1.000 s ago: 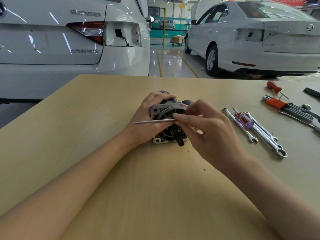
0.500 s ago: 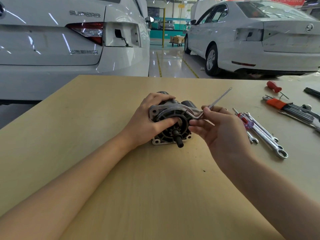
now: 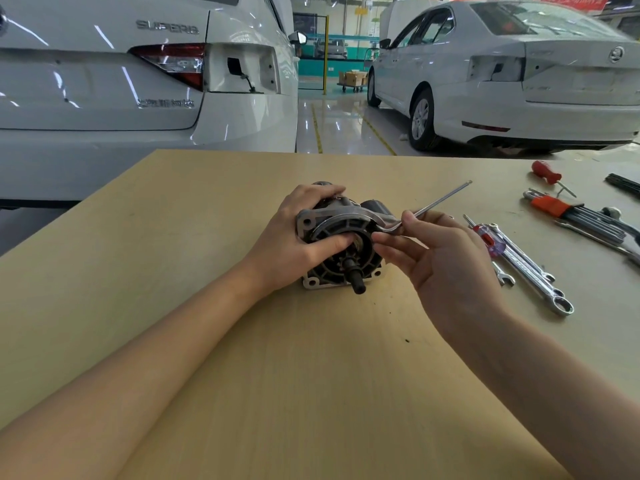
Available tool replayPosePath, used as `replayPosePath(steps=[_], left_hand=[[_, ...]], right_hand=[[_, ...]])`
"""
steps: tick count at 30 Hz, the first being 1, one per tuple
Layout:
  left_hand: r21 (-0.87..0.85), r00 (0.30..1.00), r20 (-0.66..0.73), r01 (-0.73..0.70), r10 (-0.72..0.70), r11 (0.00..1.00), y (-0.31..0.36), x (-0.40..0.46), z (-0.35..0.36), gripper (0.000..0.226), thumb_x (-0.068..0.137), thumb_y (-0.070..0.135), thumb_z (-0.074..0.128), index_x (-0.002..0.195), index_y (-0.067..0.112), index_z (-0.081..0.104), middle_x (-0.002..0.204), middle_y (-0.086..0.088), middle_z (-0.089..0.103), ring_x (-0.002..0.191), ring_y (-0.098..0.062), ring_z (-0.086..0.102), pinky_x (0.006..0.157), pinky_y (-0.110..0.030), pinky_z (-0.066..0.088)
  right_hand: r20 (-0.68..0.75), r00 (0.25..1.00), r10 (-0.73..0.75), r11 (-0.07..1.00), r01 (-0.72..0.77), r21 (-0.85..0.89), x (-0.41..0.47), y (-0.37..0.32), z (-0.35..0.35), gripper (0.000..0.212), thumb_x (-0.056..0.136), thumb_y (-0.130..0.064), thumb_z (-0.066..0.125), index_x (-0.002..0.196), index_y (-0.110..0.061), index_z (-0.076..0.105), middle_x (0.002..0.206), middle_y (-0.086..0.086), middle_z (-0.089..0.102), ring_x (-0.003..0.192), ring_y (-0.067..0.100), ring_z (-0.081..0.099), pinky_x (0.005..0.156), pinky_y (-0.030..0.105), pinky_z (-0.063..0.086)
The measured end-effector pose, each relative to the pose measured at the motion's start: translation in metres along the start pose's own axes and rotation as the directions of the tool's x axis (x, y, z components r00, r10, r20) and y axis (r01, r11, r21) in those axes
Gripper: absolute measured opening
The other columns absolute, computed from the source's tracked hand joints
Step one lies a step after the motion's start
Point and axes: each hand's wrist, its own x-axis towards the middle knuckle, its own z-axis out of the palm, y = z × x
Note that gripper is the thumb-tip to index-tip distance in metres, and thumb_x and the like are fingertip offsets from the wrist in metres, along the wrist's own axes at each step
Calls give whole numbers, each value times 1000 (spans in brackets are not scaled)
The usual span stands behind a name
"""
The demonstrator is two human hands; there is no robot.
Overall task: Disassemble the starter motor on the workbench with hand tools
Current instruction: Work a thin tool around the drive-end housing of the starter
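My left hand (image 3: pixel 298 237) grips the dark round metal starter motor (image 3: pixel 341 249) lying on the tan wooden workbench (image 3: pixel 173 254). My right hand (image 3: pixel 446 271) pinches a thin bent silver wrench (image 3: pixel 427 207) at the motor's top right edge. I think I am loosening a bolt there, so next I should turn the wrench slowly.

Starter motor (image 3: pixel 341 252): lay on its side mid-desk (image 3: pixel 173 271), dark ribbed end plate and stub shaft facing the camera, grey mounting flange with bolt holes at its edges.
Curved wrench (image 3: pixel 391 223): chrome, its arc hooked over the upper rim of the motor's end, thin straight handle slanting up and right.
Hold: left hand (image 3: pixel 294 244) gripped the motor; right hand (image 3: pixel 446 268) pinched the wrench.
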Motion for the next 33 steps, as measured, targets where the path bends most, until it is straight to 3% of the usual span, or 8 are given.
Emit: replayPosePath(steps=[7, 11, 14, 18, 23, 26, 30, 33], left_hand=[[-98, 993, 75, 97, -90, 990, 0, 4, -1, 67, 67, 40, 71, 128, 22, 53, 139, 9, 40, 133, -8, 37, 113, -36, 33], [-227, 989, 84, 137, -121, 964, -2, 6, 3, 62, 64, 44, 75, 121, 29, 57, 146, 16, 32, 125, 12, 38, 101, -12, 34], [-333, 982, 62, 189, -179, 924, -3, 6, 5, 62, 65, 36, 74, 124, 20, 59, 149, 10, 38, 133, -2, 41, 109, -26, 36], [-382, 989, 53, 149, -139, 912, 0, 4, 5, 49, 68, 31, 73, 113, 13, 65, 121, 2, 60, 112, -2, 57, 99, -24, 43], [-386, 984, 30, 176, -178, 906, 0, 5, 6, 63, 65, 32, 74, 123, 11, 61, 139, 4, 52, 129, -9, 47, 113, -36, 36], [-386, 983, 32, 179, -181, 905, 2, 3, 6, 65, 65, 32, 75, 125, 12, 61, 140, 5, 52, 130, -9, 47, 112, -38, 36], [-404, 984, 26, 173, -177, 898, 1, 3, 5, 72, 60, 26, 84, 127, 14, 59, 140, 0, 52, 130, -12, 48, 112, -38, 37], [-395, 984, 36, 176, -176, 902, 1, 3, 4, 78, 61, 23, 83, 133, 11, 54, 142, 3, 51, 130, -10, 47, 111, -34, 38]], right_hand=[[8, 999, -53, 997, 53, -64, -3, 1, 0, 8, 92, 0, 57, 85, -2, 53, 70, 12, 63, 67, 25, 72, 60, 23, 57], [59, 986, -153, 970, 161, -180, -6, 1, 2, 8, 92, -3, 59, 84, -5, 57, 74, 13, 64, 68, 24, 72, 61, 22, 56], [68, 982, -178, 951, 189, -245, -6, 1, 2, 7, 92, -4, 59, 85, -6, 58, 79, 15, 64, 66, 21, 71, 63, 24, 57], [117, 969, -219, 917, 245, -315, -3, 0, 1, 4, 90, -5, 62, 87, -6, 59, 84, 16, 66, 69, 21, 72, 66, 27, 59], [212, 912, -350, 783, 409, -469, 2, 0, -2, 6, 87, -7, 67, 88, -12, 64, 75, 6, 70, 67, 19, 72, 64, 35, 60], [336, 812, -477, 585, 579, -568, 5, 6, -3, 17, 86, -8, 69, 93, -23, 71, 75, 6, 70, 69, 18, 70, 64, 32, 58], [667, 542, -511, 39, 790, -612, 11, 16, -7, 29, 88, -2, 66, 114, -14, 70, 83, 7, 58, 69, 19, 55, 58, 26, 44], [726, 484, -489, -85, 802, -592, 13, 18, -10, 31, 88, -2, 65, 115, -16, 70, 84, 7, 55, 68, 19, 52, 58, 24, 40]])
